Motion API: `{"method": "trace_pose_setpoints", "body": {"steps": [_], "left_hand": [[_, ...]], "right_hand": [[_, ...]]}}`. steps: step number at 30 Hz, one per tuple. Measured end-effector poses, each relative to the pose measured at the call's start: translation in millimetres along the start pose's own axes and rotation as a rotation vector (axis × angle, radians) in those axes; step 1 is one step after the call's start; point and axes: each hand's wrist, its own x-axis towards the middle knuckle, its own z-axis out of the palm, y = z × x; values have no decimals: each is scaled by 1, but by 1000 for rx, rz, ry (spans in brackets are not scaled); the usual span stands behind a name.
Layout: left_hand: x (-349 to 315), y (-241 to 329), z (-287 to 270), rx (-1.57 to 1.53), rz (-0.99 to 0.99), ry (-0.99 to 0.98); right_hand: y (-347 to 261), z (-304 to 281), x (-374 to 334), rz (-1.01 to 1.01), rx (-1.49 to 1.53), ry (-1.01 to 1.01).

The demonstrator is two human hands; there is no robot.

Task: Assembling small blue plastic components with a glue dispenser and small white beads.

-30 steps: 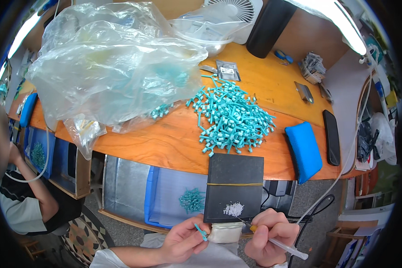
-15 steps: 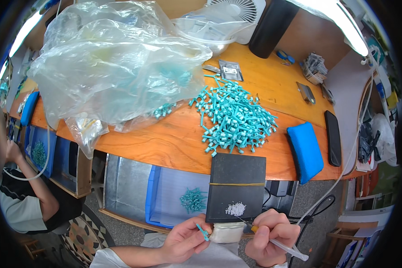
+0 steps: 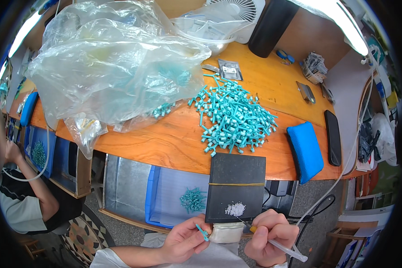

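Mostly, teal parts [image 3: 234, 116] and plastic bag [image 3: 111, 67] crowd orange table [image 3: 165, 143].

bench [image 3: 165, 143] glossy orange wood; big bag [image 3: 111, 67] clear crinkled plastic film; small parts pile [image 3: 234, 118] smooth teal plastic; black board [image 3: 236, 187] matt, finely textured; blue pad [image 3: 304, 152] soft cloth-like; blue bin [image 3: 165, 196] smooth plastic
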Motion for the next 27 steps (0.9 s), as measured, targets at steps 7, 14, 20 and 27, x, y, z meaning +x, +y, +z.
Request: {"method": "trace_pose_setpoints", "body": {"steps": [7, 14, 20, 27], "left_hand": [[0, 0, -1, -7, 0, 0], [-1, -2, -3, -5, -4, 2], [-1, -2, -2, -14, -6, 1], [0, -2, -3, -16, 0, -2]], "right_hand": [[2, -3, 0, -10, 14, -49], [2, -2, 0, 6, 47, -46], [2, -2, 0, 9, 37, -45], [3, -1, 1, 7, 15, -50]]}}
